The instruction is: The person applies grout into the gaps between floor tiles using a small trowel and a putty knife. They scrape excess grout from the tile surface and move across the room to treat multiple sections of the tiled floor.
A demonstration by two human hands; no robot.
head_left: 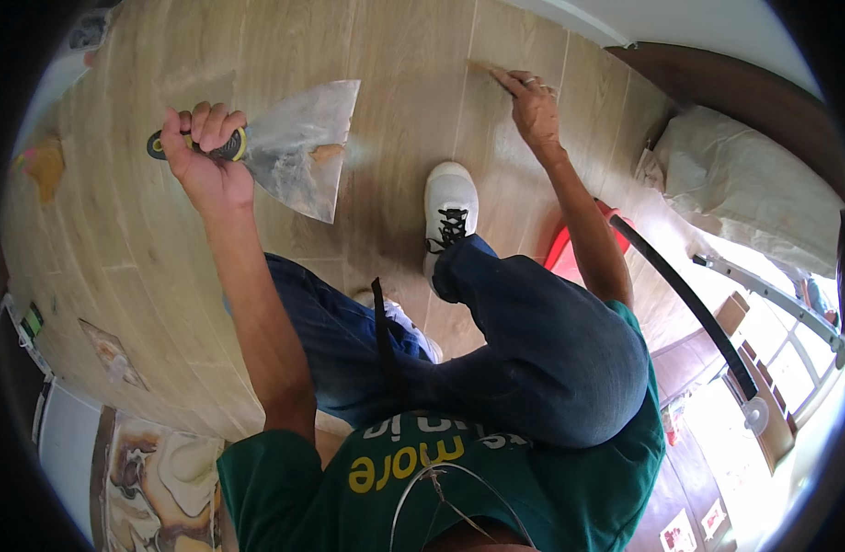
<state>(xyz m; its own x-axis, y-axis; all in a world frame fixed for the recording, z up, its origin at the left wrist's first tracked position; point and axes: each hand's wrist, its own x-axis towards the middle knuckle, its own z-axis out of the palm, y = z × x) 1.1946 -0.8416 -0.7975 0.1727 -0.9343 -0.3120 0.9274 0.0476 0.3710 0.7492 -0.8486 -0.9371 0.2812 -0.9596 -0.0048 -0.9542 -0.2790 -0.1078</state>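
My left hand (206, 152) is wrapped round the black and yellow handle of a wide putty knife (289, 138), held over the wood-look floor with its blade toward the right. A small tan dab of paste (327, 153) sits on the grey-smeared blade. Farther right, my right hand (534, 109) reaches down to the floor, its fingers drawn together and the index finger pointing left. At the fingertips is a small tan patch (479, 67); whether it is held or lies on the floor is unclear. A ring shows on that hand.
My white shoe (451, 198) stands on the plank floor (395, 83) between my hands. A red object (564, 256) lies under my right forearm. A pale cloth-covered bundle (744, 184) is at the right, near a dark curved strip (685, 290). Marble-patterned panels (160, 478) are at lower left.
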